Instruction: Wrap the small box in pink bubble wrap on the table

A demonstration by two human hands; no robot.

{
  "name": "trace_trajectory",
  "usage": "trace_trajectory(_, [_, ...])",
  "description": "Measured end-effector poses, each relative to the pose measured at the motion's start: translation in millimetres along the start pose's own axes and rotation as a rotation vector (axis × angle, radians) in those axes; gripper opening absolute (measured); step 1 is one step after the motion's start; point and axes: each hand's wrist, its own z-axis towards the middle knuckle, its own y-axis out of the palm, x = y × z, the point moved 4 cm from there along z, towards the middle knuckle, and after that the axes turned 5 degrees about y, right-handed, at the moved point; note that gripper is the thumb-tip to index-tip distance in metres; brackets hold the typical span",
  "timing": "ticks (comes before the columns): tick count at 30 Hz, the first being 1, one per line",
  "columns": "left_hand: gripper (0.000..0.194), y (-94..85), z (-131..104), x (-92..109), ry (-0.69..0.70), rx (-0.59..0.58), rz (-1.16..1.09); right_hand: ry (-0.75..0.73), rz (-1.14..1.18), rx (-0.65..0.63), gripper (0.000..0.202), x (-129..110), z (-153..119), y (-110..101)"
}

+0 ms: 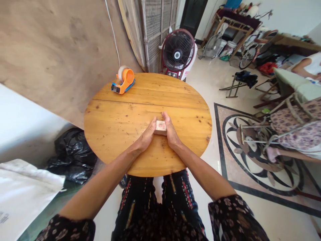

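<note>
A small pale block (161, 127), like a stack of cards or a little box with reddish print on top, rests on the round wooden table (112, 124) in front of me. My left hand (148, 134) lies along its left side, fingers straight and together. Against the right side is my right hand (171, 130), its fingers also stretched forward. The block is held between the two hands; what exactly it is cannot be made out.
An orange tape dispenser (125, 80) stands at the table's back left. Behind the table is a fan (178, 53). Black plastic bags (72, 154) and a white sack (25, 190) lie at left. Another person (296, 124) sits at a table on the right.
</note>
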Motion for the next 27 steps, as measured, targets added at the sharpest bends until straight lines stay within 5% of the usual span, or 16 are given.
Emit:
trace_trajectory(7, [0.069,-8.3,2.0,13.6,-0.025,0.088,-0.149,-0.001,0.049,0.109,0.083,-8.1,3.9,-9.1])
trace_trajectory(17, [0.065,4.8,5.7,4.9,0.004,0.015,-0.140,-0.020,0.124,0.097,0.087,3.5,17.8,12.0])
trace_trajectory(27, [0.064,0.5,9.4,3.7,0.006,0.055,-0.152,-0.026,0.136,0.054,0.082,-0.9,18.9,5.5])
